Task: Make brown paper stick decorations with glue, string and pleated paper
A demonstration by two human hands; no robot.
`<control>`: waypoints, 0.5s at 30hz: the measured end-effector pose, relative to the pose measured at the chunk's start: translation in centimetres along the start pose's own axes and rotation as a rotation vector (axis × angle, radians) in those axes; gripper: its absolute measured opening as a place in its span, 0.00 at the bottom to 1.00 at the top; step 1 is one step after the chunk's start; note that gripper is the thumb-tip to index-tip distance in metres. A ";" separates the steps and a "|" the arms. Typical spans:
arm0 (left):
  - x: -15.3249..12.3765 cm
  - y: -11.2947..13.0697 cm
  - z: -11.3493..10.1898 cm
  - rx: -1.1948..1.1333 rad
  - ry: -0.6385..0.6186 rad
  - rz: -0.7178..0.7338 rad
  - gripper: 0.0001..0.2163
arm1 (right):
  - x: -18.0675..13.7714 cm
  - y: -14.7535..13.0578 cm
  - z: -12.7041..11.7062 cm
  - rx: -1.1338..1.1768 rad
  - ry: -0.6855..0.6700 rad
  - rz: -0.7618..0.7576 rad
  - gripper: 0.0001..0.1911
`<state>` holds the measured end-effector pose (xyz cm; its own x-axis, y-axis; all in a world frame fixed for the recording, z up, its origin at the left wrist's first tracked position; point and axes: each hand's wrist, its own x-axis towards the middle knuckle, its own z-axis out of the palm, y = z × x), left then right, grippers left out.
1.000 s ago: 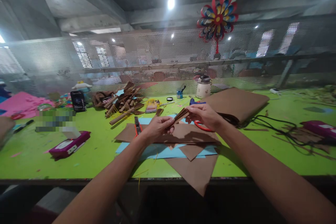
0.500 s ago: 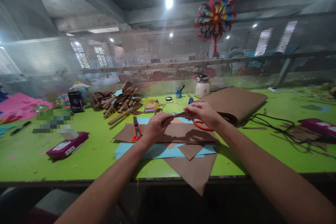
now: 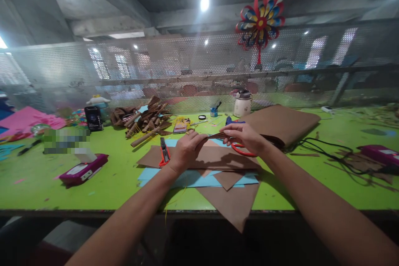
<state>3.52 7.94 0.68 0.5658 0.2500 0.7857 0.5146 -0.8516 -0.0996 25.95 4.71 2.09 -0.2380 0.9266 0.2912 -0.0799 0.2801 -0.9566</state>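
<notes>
My left hand (image 3: 186,149) and my right hand (image 3: 244,137) pinch the two ends of a narrow pleated strip of brown paper (image 3: 215,135), held edge-on just above the green table (image 3: 118,178). Both hands are closed on it. Under them lie flat brown paper sheets (image 3: 218,160) on light blue sheets (image 3: 187,179); one brown sheet hangs over the near table edge. Red-handled scissors (image 3: 239,149) lie beneath my right hand. An orange box cutter (image 3: 163,151) rests just left of my left hand.
A heap of folded brown paper pieces (image 3: 146,121) lies at back left beside a phone (image 3: 93,118). A brown paper stack (image 3: 280,121), a white jar (image 3: 242,104), black cables (image 3: 324,147) and magenta boxes (image 3: 82,169) lie around. A paper pinwheel (image 3: 260,18) hangs on the mesh screen.
The fanned brown piece has been squeezed flat into a thin strip between my hands, which rose slightly and stayed close together.
</notes>
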 end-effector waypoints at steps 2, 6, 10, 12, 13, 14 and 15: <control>0.0 0.0 0.0 0.010 -0.002 0.001 0.09 | 0.0 0.0 -0.1 -0.001 -0.016 0.001 0.14; 0.0 0.1 -0.1 0.023 -0.016 0.001 0.10 | 0.0 0.0 -0.2 -0.004 -0.010 -0.017 0.14; 0.0 0.0 0.0 -0.020 -0.011 -0.047 0.10 | -0.1 -0.1 0.2 -0.133 -0.022 -0.063 0.17; 0.0 0.0 0.2 -0.123 -0.017 -0.120 0.09 | -0.1 -0.1 0.5 -0.272 0.010 -0.149 0.18; -0.1 0.1 0.3 -0.199 -0.037 -0.171 0.09 | -0.1 -0.1 0.7 -0.338 0.027 -0.191 0.17; -0.1 0.2 0.4 -0.284 -0.070 -0.230 0.09 | -0.2 -0.1 0.9 -0.386 0.040 -0.217 0.14; -0.1 0.3 0.4 -0.377 -0.114 -0.293 0.10 | -0.2 -0.1 1.0 -0.413 0.040 -0.220 0.12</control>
<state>3.86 7.87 0.31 0.5102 0.5346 0.6737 0.4056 -0.8403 0.3596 25.01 4.29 2.10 -0.2201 0.8405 0.4950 0.2694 0.5401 -0.7973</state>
